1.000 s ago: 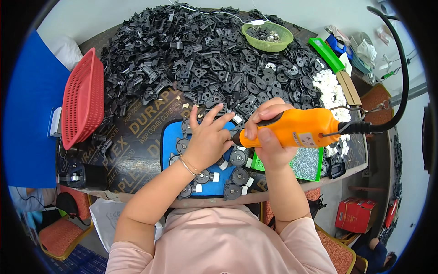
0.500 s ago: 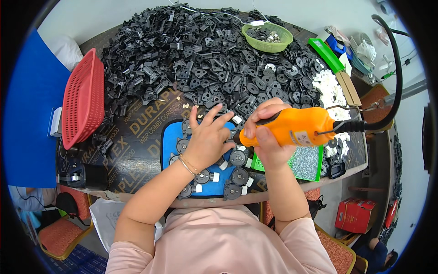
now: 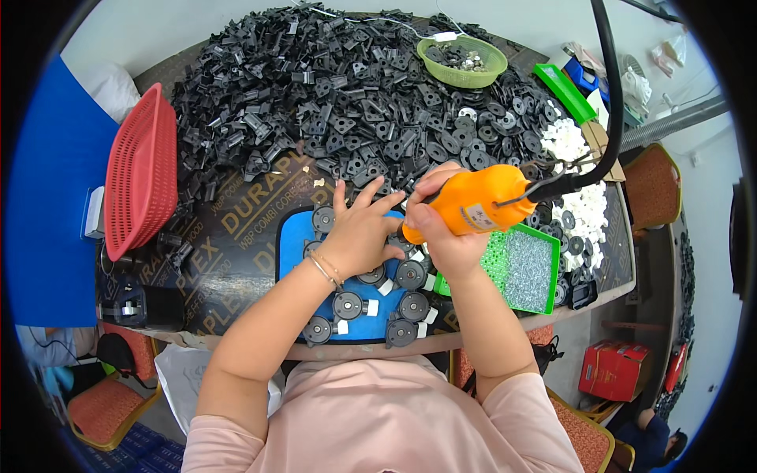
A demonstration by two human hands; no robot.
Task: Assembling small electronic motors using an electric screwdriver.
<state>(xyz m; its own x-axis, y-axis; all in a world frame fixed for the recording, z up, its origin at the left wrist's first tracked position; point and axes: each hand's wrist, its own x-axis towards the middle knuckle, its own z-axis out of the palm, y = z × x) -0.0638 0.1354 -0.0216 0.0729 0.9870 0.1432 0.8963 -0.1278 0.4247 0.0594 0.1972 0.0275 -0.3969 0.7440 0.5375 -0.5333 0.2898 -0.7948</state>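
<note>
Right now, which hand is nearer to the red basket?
Left. The left hand rests on the blue fixture, apart from the red basket; the right hand holds the orange screwdriver farther away.

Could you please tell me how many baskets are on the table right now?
2. A red basket stands on edge at the table's left side, beside the heap of black parts. A small green basket holding small parts sits at the far edge, right of centre. Others may be hidden.

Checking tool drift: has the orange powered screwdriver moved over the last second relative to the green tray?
No real move. The orange powered screwdriver in the right hand sits at the same spot just left of the green tray, tip over the blue fixture.
</note>
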